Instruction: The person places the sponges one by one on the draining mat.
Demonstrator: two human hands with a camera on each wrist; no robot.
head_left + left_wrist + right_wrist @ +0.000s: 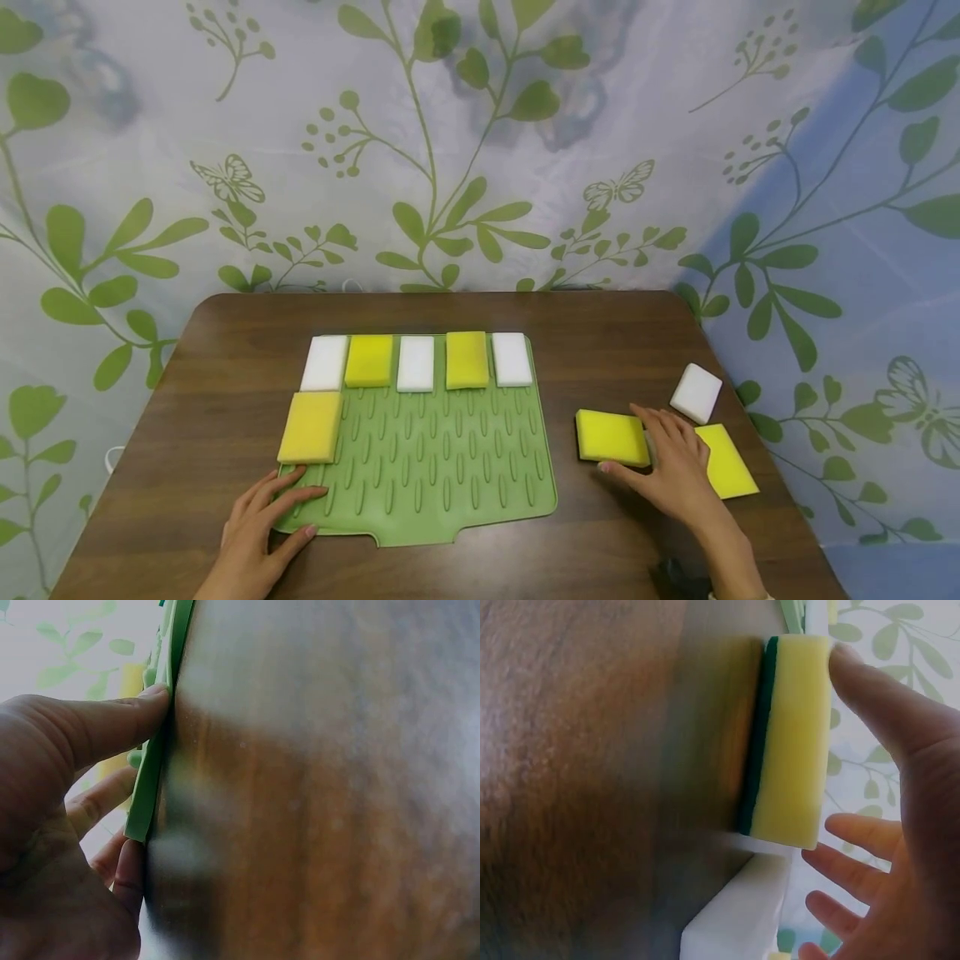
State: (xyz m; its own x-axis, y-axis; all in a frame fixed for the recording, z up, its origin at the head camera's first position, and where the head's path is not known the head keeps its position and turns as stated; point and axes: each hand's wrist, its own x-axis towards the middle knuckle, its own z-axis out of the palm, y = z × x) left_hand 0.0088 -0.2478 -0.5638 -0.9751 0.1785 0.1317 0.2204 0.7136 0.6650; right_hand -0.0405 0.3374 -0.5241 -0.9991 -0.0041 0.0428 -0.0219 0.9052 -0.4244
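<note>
A yellow sponge with a dark green scouring side underneath (613,438) lies flat on the table, right of the green ridged mat (442,467). Around its right end, my right hand (667,462) is spread, thumb at the near edge and fingers beyond; the right wrist view shows the thumb tip by the sponge (791,742), fingers apart from each other. At the mat's near left corner rests my left hand (258,525), thumb and fingers extended over the rim (146,795). Just beyond its fingertips sits a yellow sponge (310,427) on the mat.
Along the mat's far edge, white sponges (416,364) alternate with yellow ones (467,360). Right of my right hand lie a white sponge (696,393) and a yellow one (726,461), near the table's right edge. A leaf-patterned curtain (480,167) hangs behind the wooden table (600,333).
</note>
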